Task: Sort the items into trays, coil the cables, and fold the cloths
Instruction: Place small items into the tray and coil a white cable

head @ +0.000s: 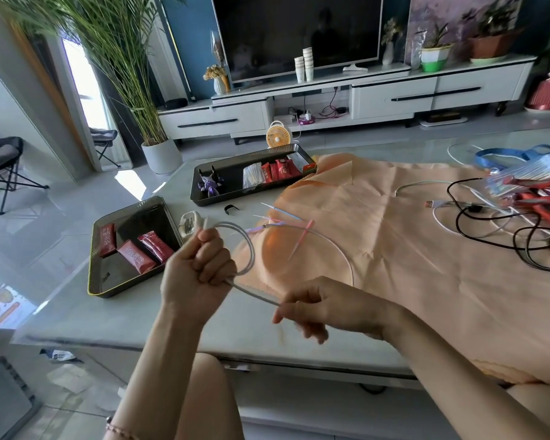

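My left hand (197, 274) is closed around a loop of a grey-white cable (331, 241) held above the table's front. My right hand (318, 309) pinches the same cable a little to the right, and the rest arcs over the peach cloth (426, 249). The near dark tray (131, 217) holds three red sachets (134, 252). The far dark tray (235, 169) holds a purple toy (209, 184), a clear packet and more red sachets. Thin pink and blue sticks (302, 239) lie on the cloth's left edge.
A tangle of black and white cables (489, 223), a blue lanyard and a clear bag of red items (527, 182) sit at the table's right. A small white gadget (189, 222) and a black clip (231, 208) lie between the trays. TV stand and plants stand behind.
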A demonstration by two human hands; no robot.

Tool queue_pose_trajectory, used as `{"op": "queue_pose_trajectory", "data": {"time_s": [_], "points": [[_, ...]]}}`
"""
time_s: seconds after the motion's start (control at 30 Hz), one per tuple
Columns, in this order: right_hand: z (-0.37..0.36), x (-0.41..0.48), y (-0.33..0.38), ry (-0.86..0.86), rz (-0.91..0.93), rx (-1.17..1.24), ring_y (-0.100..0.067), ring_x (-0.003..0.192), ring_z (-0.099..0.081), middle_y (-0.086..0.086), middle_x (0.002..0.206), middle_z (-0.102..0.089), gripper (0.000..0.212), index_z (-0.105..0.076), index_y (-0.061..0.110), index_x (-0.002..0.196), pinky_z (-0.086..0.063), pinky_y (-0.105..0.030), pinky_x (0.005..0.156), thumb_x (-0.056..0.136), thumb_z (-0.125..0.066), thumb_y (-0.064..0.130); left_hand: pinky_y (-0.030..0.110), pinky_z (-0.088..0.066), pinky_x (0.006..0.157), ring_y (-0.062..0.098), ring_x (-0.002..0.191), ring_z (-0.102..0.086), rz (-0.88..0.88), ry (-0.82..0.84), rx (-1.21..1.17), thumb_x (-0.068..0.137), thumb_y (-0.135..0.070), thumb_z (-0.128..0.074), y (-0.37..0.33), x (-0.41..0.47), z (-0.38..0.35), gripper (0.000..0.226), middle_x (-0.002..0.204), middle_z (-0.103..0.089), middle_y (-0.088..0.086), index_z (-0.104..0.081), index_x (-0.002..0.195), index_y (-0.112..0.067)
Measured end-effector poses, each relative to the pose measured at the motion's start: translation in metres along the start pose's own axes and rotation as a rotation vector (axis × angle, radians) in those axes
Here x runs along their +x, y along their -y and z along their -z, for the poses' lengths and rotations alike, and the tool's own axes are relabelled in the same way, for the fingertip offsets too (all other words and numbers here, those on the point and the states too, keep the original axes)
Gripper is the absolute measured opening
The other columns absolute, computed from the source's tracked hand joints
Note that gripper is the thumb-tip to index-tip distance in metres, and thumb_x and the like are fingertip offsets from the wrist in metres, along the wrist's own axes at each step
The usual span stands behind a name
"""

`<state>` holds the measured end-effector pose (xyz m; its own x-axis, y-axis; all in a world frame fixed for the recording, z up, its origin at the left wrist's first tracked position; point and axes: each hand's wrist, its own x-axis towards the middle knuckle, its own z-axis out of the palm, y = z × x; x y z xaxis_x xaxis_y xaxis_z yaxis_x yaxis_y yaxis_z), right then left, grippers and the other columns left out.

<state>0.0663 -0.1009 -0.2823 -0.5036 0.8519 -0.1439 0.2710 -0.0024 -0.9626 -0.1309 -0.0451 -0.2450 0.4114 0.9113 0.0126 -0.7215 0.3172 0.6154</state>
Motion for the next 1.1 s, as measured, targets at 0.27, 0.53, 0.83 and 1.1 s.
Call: {"op": "queue_pose_trajectory", "data": {"time_s": [0.27, 0.53, 0.83, 1.1], "points": [[0.036, -0.003, -0.005, -0.163, -0.034, -0.171, -0.009, 0.060, -0.049, 0.002, 0.064, -0.054, 0.016, -0.071, 0.016, 0.083, -0.043, -0.017, 0.059, 0.092, -0.058, 0.020, 0.020, -0.010, 0.045, 0.007, 0.042, -0.012, 0.144, 0.273, -0.282, 0.096, -0.018, -0.025, -0.041, -0.008, 0.014, 0.039, 0.052, -0.022, -0.004, -0.054, 0.079, 0.002], [0.060, 0.000, -0.024, -0.440, -0.154, -0.373, -0.014, 0.064, -0.053, 0.000, 0.064, -0.058, 0.018, -0.066, 0.019, 0.072, -0.045, -0.026, 0.065, 0.089, -0.062, 0.021, 0.020, -0.011, 0.046, 0.008, 0.042, -0.014, 0.231, 0.294, -0.252, 0.097, -0.014, -0.029, -0.057, -0.014, 0.009, 0.031, 0.053, -0.020, -0.006, -0.052, 0.083, 0.002], [0.033, 0.006, -0.009, -0.926, -0.060, -0.542, -0.016, 0.074, -0.060, 0.011, 0.066, -0.060, 0.015, -0.067, 0.016, 0.077, -0.046, -0.029, 0.067, 0.086, -0.060, 0.026, 0.012, -0.019, 0.029, 0.003, 0.030, -0.035, 0.361, -0.220, 0.334, 0.099, -0.028, -0.032, 0.061, -0.001, -0.016, 0.032, 0.045, -0.047, -0.004, -0.042, 0.072, -0.015], [-0.023, -0.007, 0.013, -0.894, 0.384, -0.704, -0.018, 0.069, -0.063, 0.002, 0.078, -0.067, 0.013, -0.068, 0.016, 0.090, -0.048, -0.032, 0.059, 0.091, -0.056, 0.022, 0.021, -0.052, 0.051, 0.013, 0.050, -0.066, 0.210, -0.294, 0.233, 0.103, -0.030, -0.027, 0.080, 0.014, -0.019, 0.043, 0.058, -0.068, 0.005, -0.053, 0.078, -0.006]]}}
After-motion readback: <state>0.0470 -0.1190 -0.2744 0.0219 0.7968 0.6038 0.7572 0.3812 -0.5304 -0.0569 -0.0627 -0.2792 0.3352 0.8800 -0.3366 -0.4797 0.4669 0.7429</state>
